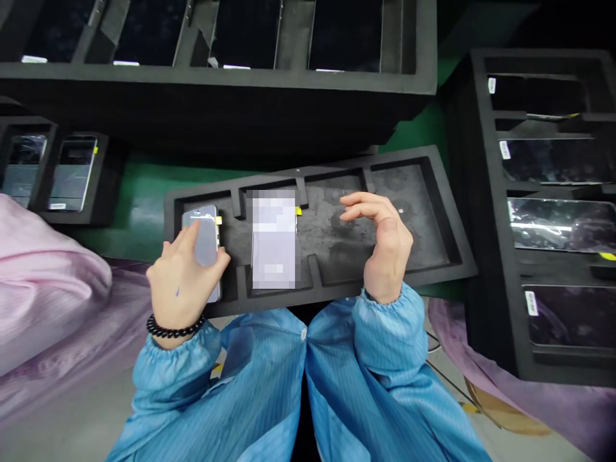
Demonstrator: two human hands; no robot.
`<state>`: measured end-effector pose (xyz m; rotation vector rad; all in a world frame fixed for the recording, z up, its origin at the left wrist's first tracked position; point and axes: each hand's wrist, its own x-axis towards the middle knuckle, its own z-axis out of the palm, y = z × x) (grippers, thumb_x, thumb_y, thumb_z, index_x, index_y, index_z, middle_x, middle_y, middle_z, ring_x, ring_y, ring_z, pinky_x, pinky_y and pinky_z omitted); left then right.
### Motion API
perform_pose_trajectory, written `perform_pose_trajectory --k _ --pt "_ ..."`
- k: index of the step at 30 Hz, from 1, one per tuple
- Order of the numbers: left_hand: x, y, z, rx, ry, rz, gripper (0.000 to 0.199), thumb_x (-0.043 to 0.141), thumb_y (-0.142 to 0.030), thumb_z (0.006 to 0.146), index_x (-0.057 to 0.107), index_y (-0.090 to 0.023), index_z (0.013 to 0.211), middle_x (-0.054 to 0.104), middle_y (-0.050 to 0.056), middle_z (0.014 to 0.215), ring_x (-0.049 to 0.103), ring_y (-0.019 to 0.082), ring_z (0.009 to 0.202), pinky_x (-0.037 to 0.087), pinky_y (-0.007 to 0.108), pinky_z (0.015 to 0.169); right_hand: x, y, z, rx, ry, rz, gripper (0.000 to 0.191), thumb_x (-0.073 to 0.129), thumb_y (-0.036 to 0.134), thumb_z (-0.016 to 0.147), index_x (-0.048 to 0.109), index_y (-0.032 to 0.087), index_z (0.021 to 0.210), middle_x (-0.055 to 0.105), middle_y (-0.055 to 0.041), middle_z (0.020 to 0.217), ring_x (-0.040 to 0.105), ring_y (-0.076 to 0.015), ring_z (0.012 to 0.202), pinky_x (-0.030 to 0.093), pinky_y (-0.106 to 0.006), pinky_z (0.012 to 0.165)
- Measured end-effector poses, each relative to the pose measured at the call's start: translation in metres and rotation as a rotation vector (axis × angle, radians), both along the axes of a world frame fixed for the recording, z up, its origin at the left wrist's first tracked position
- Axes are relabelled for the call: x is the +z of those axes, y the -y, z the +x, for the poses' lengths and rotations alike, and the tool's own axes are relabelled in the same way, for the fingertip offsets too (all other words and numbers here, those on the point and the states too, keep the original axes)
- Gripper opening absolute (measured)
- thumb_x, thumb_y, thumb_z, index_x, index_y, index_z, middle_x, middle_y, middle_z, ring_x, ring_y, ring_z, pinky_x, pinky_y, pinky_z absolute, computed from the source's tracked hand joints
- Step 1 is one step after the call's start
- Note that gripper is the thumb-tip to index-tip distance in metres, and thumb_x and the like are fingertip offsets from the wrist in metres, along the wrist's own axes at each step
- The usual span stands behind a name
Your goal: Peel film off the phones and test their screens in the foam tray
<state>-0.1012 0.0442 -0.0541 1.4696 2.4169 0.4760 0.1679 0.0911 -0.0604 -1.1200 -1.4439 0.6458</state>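
My left hand [179, 282], a black coiled band at its wrist, is over a smartphone [206, 239] in the left compartment of a black foam tray [337, 240]. Its fingers are apart, the index over the screen and the thumb by the right edge; the palm hides part of the phone, and whether the fingers touch it I cannot tell. In the compartment beside it lies another phone [273, 247], its lit screen blurred out and a yellow tab at its edge. Loosely bent and holding nothing, my right hand [385, 247] hovers above the tray's right half.
Behind, a raised black foam tray [289, 80] holds several dark-screened phones. To the right, another stacked tray [500, 276] carries several more. A smaller tray [108, 192] with two phones sits at the left, on the green tabletop [144, 199]. Pink cloth [58, 289] bulges at the left edge.
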Motion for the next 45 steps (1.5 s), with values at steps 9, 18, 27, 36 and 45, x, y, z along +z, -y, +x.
perform_pose_trajectory --k 9,18,27,36,45 --pt "0.025 0.012 -0.022 0.174 0.703 0.477 0.038 0.049 -0.017 0.093 0.069 -0.036 0.118 0.075 -0.014 0.118 0.064 0.029 0.123 0.061 0.043 0.079 -0.001 -0.001 0.000 0.037 -0.015 -0.018 0.036 0.039 0.032 0.104 0.070 0.023 0.089 0.073 -0.0058 0.105 0.067 -0.0223 0.105 0.053 -0.041 0.093" --pt "0.033 -0.014 0.074 0.167 2.075 -0.031 0.090 0.032 -0.079 0.089 0.058 -0.004 0.133 0.063 0.008 0.093 0.050 0.011 0.068 0.052 0.026 0.060 0.004 0.000 0.000 0.148 0.086 -0.091 0.028 0.042 0.027 0.104 0.066 0.022 0.091 0.072 -0.0043 0.096 0.066 -0.0192 0.097 0.050 -0.037 0.089" --pt "0.008 -0.003 0.085 0.123 2.188 -0.358 0.082 0.038 -0.073 0.093 0.043 -0.016 0.153 0.065 0.013 0.140 0.053 0.035 0.139 0.033 0.055 0.122 0.002 -0.002 -0.003 0.229 0.333 -0.104 0.021 0.057 0.028 0.098 0.055 0.022 0.078 0.061 0.0000 0.077 0.054 -0.0158 0.076 0.044 -0.030 0.076" --pt "-0.003 0.000 0.075 0.006 2.062 -0.479 0.081 0.042 -0.076 0.090 0.064 -0.011 0.133 0.076 0.016 0.112 0.075 0.032 0.099 0.056 0.046 0.097 0.004 -0.002 -0.002 0.235 0.359 -0.122 0.028 0.064 0.028 0.096 0.052 0.022 0.072 0.054 0.0034 0.066 0.050 -0.0134 0.069 0.040 -0.028 0.067" --pt "-0.003 0.005 0.083 0.485 1.655 -0.283 0.070 0.057 -0.075 0.085 0.070 -0.018 0.124 0.077 0.008 0.111 0.069 0.028 0.114 0.055 0.036 0.098 0.003 0.002 -0.004 0.593 0.190 0.293 0.033 0.062 0.031 0.100 0.061 0.020 0.068 0.063 0.0012 0.065 0.052 -0.0116 0.063 0.045 -0.028 0.062"
